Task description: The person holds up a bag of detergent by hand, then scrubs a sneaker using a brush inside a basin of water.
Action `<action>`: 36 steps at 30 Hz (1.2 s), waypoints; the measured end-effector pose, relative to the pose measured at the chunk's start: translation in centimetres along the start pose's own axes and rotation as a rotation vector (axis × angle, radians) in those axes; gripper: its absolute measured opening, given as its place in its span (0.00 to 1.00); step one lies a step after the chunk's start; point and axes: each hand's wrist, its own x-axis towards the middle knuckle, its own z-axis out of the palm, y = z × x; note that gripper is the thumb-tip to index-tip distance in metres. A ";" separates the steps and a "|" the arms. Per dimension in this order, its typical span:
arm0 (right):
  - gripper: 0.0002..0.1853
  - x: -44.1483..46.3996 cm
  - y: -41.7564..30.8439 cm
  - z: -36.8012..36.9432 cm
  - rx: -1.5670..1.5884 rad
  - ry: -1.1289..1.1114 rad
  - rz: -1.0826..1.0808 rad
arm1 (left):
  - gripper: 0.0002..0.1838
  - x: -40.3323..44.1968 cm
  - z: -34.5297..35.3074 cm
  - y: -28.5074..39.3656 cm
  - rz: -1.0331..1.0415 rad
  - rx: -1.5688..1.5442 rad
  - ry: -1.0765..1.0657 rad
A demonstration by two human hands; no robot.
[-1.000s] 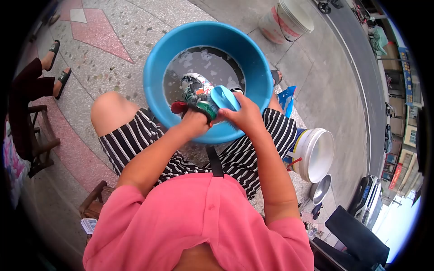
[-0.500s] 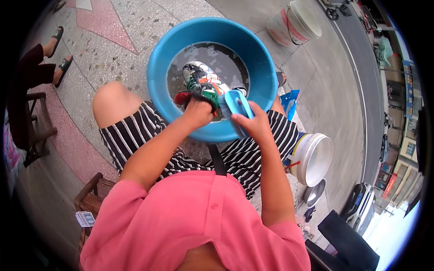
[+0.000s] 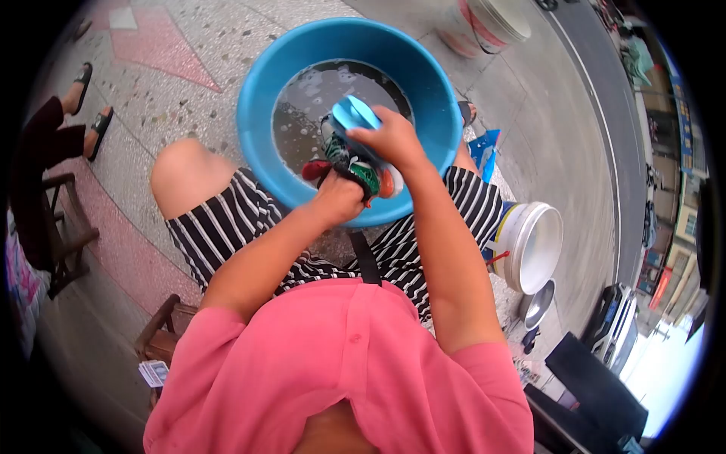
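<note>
My left hand (image 3: 338,200) grips a multicoloured shoe (image 3: 364,175) by its opening, above the near side of a blue tub (image 3: 253,125). Green laces, a red part and an orange-and-white heel show on the shoe. My right hand (image 3: 389,138) is closed round the handle of a light-blue scrubbing brush (image 3: 354,113). The brush lies over the toe and side of the shoe, covering much of it; its bristles are hidden underneath. Murky, foamy water (image 3: 299,94) fills the bottom of the tub.
White buckets stand to the right, one (image 3: 541,246) near my knee and another (image 3: 491,26) farther off. A metal bowl (image 3: 538,303) and a blue packet (image 3: 484,151) lie on that side. At left, a person's sandalled feet (image 3: 98,129) are beside a wooden chair (image 3: 72,234).
My right hand has brought the brush from beside the shoe's heel up and left onto its toe and side. The shoe has turned and tilted in my left hand.
</note>
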 end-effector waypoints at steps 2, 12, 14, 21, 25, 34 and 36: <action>0.29 -3.0 0.6 -0.9 0.078 -0.039 0.025 | 0.14 0.2 0.3 -1.3 -0.085 0.070 0.063; 0.29 -3.9 2.3 0.1 0.123 0.409 0.038 | 0.21 1.7 -0.2 -1.1 -0.113 -0.050 0.254; 0.28 -2.0 0.9 1.2 0.092 0.537 -0.084 | 0.22 1.8 -0.9 -1.5 -0.124 -0.049 0.394; 0.31 -2.8 0.1 4.5 0.309 0.634 -0.307 | 0.17 2.8 -4.2 -1.6 -0.597 -1.254 0.468; 0.32 -5.2 2.9 6.4 0.266 0.572 -0.224 | 0.19 3.4 -4.3 -1.8 -0.585 -1.564 0.628; 0.28 -4.7 1.6 3.4 0.418 0.617 -0.054 | 0.23 4.1 -7.9 -2.3 -0.445 -1.951 0.695; 0.30 -2.0 -0.7 2.2 0.423 0.734 -0.325 | 0.24 4.2 -7.6 -1.6 -0.532 -1.990 0.620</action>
